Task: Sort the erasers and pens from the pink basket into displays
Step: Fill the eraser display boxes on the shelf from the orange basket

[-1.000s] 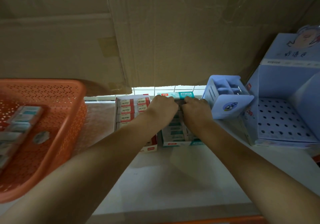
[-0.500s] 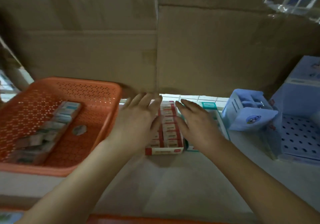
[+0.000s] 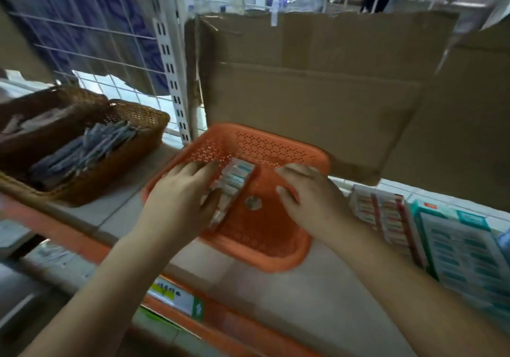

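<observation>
head view: left hand, right hand splayed over basket.

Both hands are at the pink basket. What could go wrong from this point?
1. The erasers lie in a loose row along the left side of the pink basket. If the left hand lifts several at once, some may slip out.
2. The basket seems close to the front edge of the shelf, so a tug from the left hand or the right hand might slide it off.
3. The small round item on the basket floor could be overlooked.
</observation>
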